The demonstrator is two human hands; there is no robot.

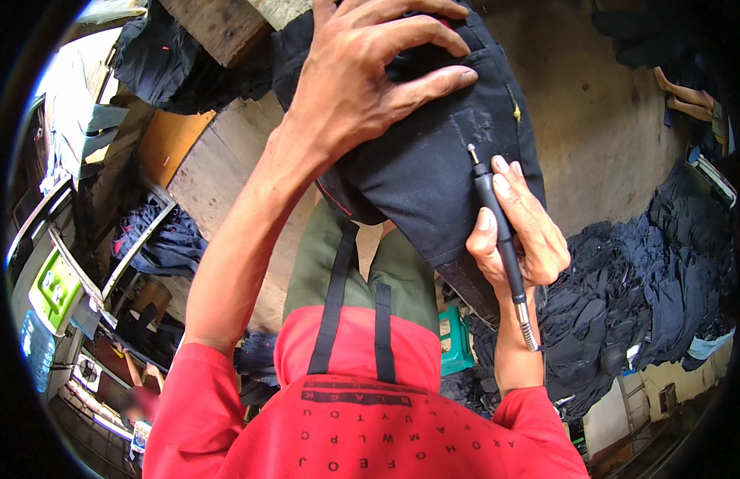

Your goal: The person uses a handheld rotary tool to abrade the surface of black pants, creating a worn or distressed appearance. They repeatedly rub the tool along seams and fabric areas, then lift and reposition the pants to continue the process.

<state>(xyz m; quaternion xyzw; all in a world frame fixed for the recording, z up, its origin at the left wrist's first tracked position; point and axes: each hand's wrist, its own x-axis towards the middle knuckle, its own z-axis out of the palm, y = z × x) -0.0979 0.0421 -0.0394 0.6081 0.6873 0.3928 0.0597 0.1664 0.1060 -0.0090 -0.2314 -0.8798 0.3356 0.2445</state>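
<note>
A pair of dark, nearly black trousers (402,188) lies stretched out before me, with a pocket and a small yellow tag at the side. My left hand (362,76) rests on the upper part, its fingers spread and the thumb well apart on the cloth. A black rotary grinding pen (486,195) with a spring-like cable end is in my right hand (534,227), held much like a pencil. The pen's small pale tip is at the lower edge of a scuffed, lighter patch on the fabric; whether it touches cannot be made out.
A large heap of dark garments (609,303) fills the right side. A green plastic stool (456,342) is near my legs. Leftward are a green tray (53,286) and a blue water bottle (37,351). Other people show at lower left (138,403) and far right (693,104).
</note>
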